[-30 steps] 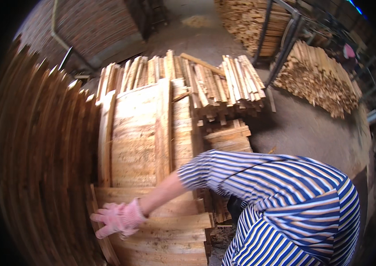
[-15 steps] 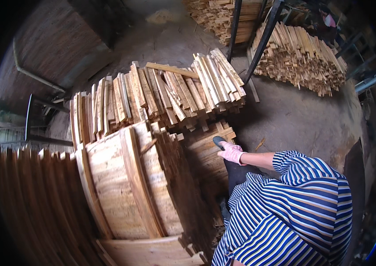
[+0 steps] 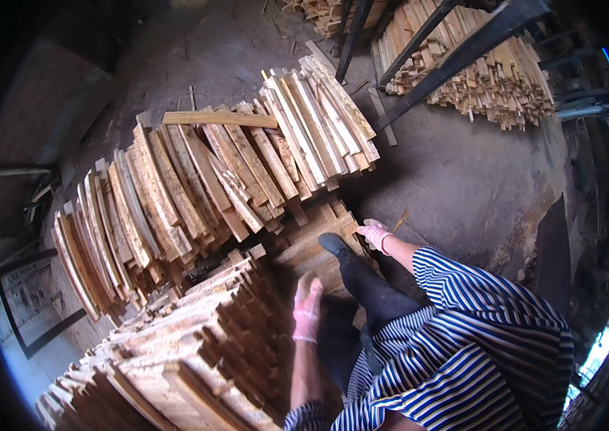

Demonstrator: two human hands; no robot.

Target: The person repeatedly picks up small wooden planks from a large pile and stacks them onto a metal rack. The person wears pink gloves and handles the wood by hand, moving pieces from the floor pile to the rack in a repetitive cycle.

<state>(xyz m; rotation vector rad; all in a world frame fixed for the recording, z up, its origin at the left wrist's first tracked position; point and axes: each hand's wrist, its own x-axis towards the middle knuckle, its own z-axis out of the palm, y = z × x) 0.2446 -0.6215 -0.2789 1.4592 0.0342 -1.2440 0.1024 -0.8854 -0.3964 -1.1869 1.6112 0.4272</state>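
My left hand [image 3: 307, 309], in a pink and white glove, hangs beside the near wood stack [image 3: 204, 345]. Its fingers are stretched out with nothing seen in them, slightly blurred. My right hand [image 3: 375, 235], gloved alike, is held further out by the right edge of a low wooden platform [image 3: 304, 248]. Its fingers look loosely extended, and no object shows in them; whether they touch the platform edge I cannot tell. One dark shoe [image 3: 331, 244] rests on the platform between my hands.
A long row of stacked wood strips [image 3: 211, 169] lies ahead, with one loose strip [image 3: 219, 118] across its top. Dark metal posts [image 3: 455, 65] slant at upper right before another wood pile [image 3: 477, 65]. A dark frame [image 3: 38, 305] stands at far left.
The view has shifted, and the near stack now sits lower in it. My left hand has come into sight. My right hand has moved from above the shoe to its right.
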